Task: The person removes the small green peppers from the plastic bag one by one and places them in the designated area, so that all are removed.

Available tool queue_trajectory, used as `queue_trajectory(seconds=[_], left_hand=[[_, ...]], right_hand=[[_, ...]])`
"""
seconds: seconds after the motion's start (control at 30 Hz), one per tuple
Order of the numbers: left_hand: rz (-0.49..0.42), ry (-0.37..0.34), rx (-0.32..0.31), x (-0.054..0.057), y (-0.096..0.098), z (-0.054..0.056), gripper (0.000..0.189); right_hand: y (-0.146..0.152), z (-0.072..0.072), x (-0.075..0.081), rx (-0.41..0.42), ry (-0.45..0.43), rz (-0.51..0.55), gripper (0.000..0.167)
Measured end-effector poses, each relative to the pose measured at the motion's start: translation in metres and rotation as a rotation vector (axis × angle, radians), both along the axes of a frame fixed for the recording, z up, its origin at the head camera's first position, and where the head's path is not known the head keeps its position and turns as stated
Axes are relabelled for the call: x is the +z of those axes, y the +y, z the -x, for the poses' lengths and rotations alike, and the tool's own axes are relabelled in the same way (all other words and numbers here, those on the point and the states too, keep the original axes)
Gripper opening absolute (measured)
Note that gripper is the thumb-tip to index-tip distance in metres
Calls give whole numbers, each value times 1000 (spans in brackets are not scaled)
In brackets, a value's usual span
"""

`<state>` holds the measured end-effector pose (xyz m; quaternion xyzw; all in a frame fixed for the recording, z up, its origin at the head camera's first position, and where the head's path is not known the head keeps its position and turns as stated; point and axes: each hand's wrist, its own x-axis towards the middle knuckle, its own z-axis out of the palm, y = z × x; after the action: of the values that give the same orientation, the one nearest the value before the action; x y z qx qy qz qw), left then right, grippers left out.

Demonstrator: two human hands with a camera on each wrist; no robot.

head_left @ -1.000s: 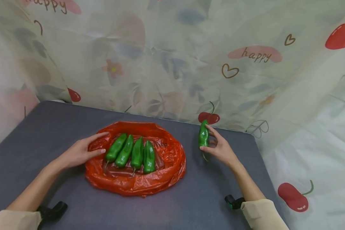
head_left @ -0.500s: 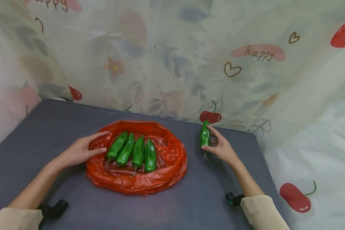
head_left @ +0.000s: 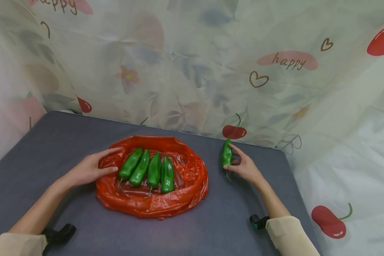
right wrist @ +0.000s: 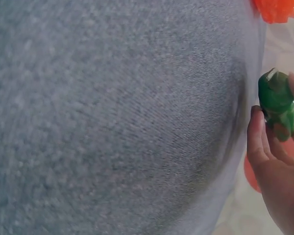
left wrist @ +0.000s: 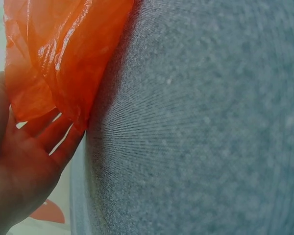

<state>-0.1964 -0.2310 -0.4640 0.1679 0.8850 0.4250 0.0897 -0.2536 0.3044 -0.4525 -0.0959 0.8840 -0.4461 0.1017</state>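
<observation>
My left hand rests on the left rim of a red plastic bag, its thumb and forefinger spread over the edge. In the left wrist view, straight fingers touch the bag's outer side, partly covered by the film. Inside the opened bag lie several green peppers, side by side, stems toward me. To the right of the bag, my right hand holds another green pepper between thumb and fingers, its stem pointing toward me. Whether this pepper touches the table cannot be told.
A dark grey cloth covers the table. Behind it hangs a pale patterned curtain, close to the far edge. The table's right edge runs just beyond my right forearm. Black straps sit at both wrists.
My right hand has moved slightly toward me with the green pepper, away from the table's far edge. The left hand and the bag stay where they were.
</observation>
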Motion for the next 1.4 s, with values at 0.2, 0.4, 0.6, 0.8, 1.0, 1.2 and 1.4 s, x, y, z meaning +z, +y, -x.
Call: queue_trajectory(seconds=[0.2,0.4,0.6,0.8,1.0,1.2,1.4], left_hand=[[-55,-32,-8,-1,0,0,67],[-76,-56,-4,-1,1,1,66],[-61,-53,12,0,1,1,67],[-57,-67,20,-1,0,0,68],[-65,-70,18,-1,0,-1,68],[-60,-64,18,-1,0,-1,68],[-53,-73,22,-1,0,-1,70]], right_hand=[[2,3,-9,10,-2,-6,90],[1,6,-10,20,9,-18,89],[1,7,-12,27,14,-32,89],[1,9,-12,20,2,-55,87],[1,8,-12,6,-14,-67,86],[0,7,-12,-7,-14,-80,85],[0,8,-14,-17,-3,-110,80]])
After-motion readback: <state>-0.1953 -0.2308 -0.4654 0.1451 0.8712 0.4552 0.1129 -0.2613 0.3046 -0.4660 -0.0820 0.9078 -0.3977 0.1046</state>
